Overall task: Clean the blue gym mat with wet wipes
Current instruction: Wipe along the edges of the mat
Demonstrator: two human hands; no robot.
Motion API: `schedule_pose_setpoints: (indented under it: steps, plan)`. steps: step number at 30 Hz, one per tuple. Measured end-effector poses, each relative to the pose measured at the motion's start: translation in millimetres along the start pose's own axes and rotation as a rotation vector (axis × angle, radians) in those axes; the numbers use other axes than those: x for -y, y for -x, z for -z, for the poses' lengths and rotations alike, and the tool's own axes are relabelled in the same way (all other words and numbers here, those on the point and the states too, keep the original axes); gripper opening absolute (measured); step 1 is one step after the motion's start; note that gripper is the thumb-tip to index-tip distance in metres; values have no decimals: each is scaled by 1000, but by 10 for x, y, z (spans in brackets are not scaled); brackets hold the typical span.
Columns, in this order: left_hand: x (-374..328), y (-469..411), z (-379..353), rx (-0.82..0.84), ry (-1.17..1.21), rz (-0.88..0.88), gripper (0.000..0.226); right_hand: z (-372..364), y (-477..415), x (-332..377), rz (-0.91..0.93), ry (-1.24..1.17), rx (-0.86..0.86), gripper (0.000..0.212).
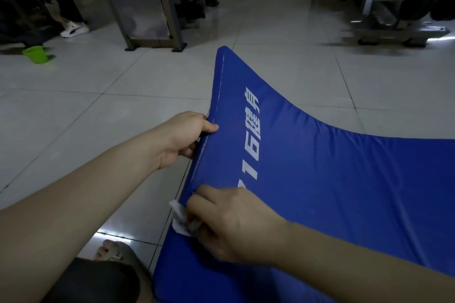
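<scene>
Lying bowed on the tiled floor (98,106), blue gym mat (332,179) fills 3 to 5 o'clock, white lettering uppermost. Left hand (183,138), centre, grips its raised edge, thumb on top. Right hand (231,224), 6 o'clock, clutches a crumpled wet wipe (181,219) against the same edge. Green cup (35,54), 10 o'clock.
</scene>
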State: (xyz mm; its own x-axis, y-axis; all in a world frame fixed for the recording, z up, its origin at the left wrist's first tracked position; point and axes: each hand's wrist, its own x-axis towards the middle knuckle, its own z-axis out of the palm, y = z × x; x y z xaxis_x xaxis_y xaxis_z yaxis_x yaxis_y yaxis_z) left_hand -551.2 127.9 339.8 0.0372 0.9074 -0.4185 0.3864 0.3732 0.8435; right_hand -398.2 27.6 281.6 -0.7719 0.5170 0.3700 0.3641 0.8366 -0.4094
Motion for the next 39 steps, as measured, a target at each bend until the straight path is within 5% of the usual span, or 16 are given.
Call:
schedule_pose_setpoints:
  steps: [3,7,11,15,18,28,34,39]
  plan:
    - [-26,11,10,8,-4,-23,14,132,-92,-319,-41,90,-64,15]
    - [-61,2,21,41,-3,-25,19,219,-188,-864,-441,88,-344,4]
    - [-61,-29,29,56,-15,-5,22,368,-227,-1284,-917,-357,-536,14]
    - [-82,-49,6,26,44,23,20,525,-312,-1192,-864,-611,-516,21]
    - [-114,-69,-17,14,74,40,37,559,-365,-943,-769,-668,-465,16]
    - [-81,2,-61,-3,-44,21,24,215,-202,-164,-24,-98,-258,12]
    - [-116,79,-60,41,-44,-10,26,349,-393,-913,-494,-200,-513,8]
    - [-110,73,-78,45,-25,17,26,360,-385,-1275,-776,-271,-503,14]
